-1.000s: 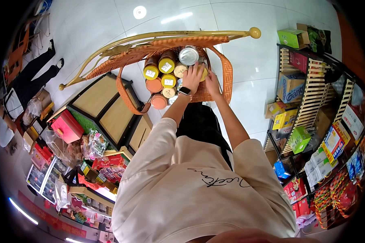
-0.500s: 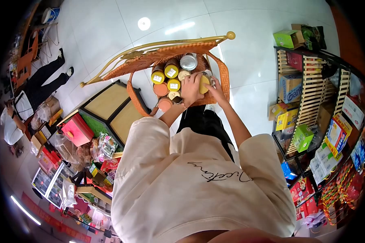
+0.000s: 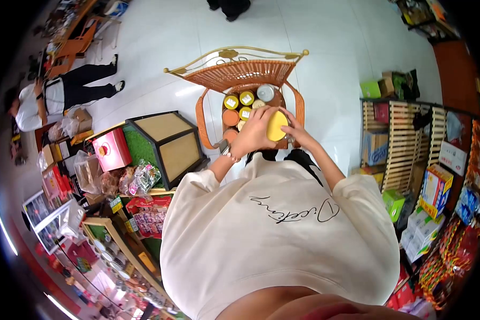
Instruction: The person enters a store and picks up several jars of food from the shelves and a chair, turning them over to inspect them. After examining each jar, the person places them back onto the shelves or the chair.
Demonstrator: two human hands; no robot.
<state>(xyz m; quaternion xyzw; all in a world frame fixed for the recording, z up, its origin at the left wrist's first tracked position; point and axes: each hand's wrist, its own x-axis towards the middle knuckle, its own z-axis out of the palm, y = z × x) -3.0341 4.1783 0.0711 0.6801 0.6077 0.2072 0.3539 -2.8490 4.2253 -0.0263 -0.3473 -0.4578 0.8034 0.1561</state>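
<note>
A jar with a yellow lid (image 3: 277,127) is held up between both of my hands, lid facing me, over the front of a brown wicker armchair. My left hand (image 3: 255,129) wraps its left side, and my right hand (image 3: 297,133) grips the right side with the fingers curled round the rim. Behind it on the chair seat stand several jars: yellow-lidded ones with white labels (image 3: 246,97), orange-lidded ones (image 3: 230,117), and one with a silver lid (image 3: 265,93). My hands and the raised jar hide part of the seat.
The wicker chair (image 3: 221,74) has armrests on both sides. A black-framed display stand (image 3: 178,152) is at its left, a slatted rack with boxes (image 3: 400,144) at right. A person in a white top (image 3: 50,101) stands far left; another person's dark-clad legs (image 3: 232,6) show at the top.
Both hands have raised the yellow-lidded jar towards me, and it looks larger. My view has shifted, bringing another person's legs in at the top.
</note>
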